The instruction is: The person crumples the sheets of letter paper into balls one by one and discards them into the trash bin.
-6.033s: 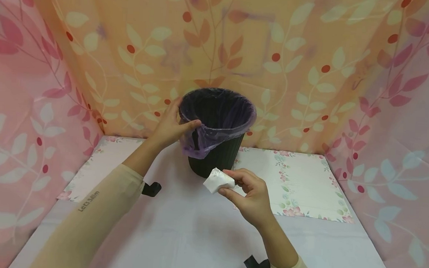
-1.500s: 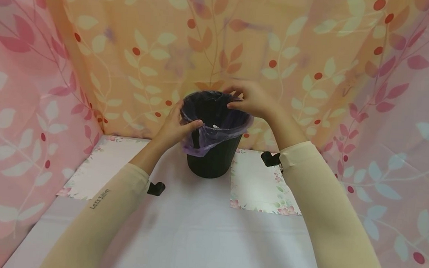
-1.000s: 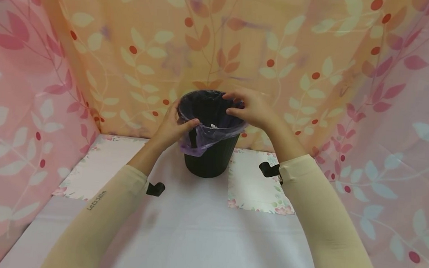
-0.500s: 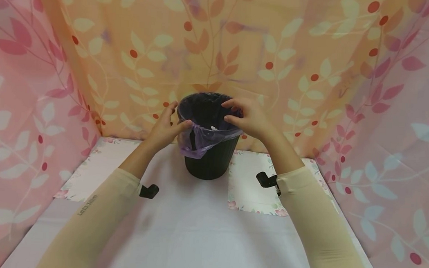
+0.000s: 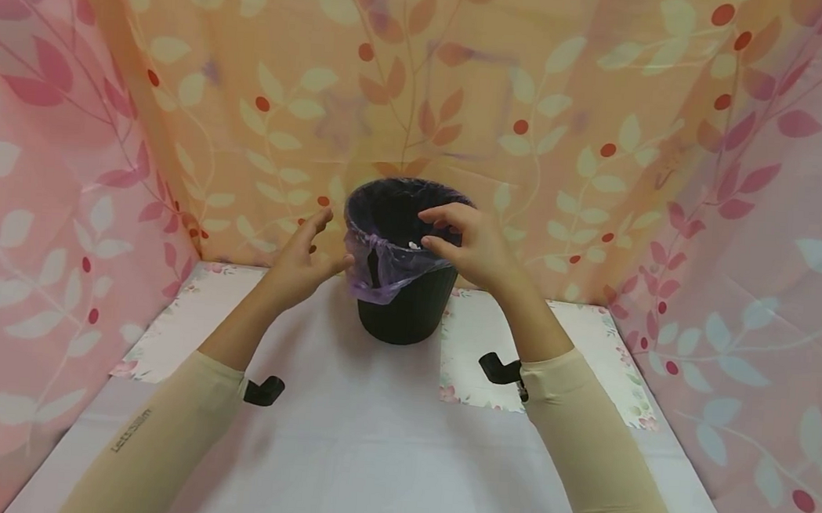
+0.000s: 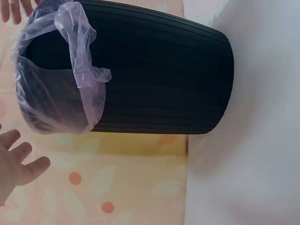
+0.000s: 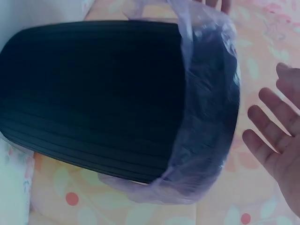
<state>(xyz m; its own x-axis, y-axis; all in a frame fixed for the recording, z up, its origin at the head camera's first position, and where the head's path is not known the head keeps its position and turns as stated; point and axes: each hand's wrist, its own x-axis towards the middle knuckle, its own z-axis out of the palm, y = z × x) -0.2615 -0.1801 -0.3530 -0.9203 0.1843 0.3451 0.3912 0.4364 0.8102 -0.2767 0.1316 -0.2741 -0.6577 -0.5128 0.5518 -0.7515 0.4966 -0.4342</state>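
Note:
A black ribbed bin (image 5: 407, 315) stands at the back middle of the table, lined with a thin purple bag (image 5: 382, 274) folded over its rim. A bit of white paper (image 5: 414, 246) shows inside. My left hand (image 5: 308, 254) hovers just left of the rim with fingers spread, touching nothing. My right hand (image 5: 464, 244) hangs at the rim's right front, fingers loosely bent and holding nothing. The left wrist view shows the bin (image 6: 164, 79), the bag (image 6: 79, 70) and my left hand (image 6: 18, 159) apart from them. In the right wrist view my right hand (image 7: 276, 140) is spread beside the bag (image 7: 206, 131).
Leaf-patterned curtains (image 5: 602, 143) close in the back and both sides. A white cloth (image 5: 384, 459) covers the table. Flower-edged paper mats lie to the left (image 5: 180, 329) and right (image 5: 575, 353) of the bin. Black straps sit on both wrists.
The crumpled white paper my right hand held earlier now lies in the bin. Both hands have come off the bag's rim and drawn back towards me.

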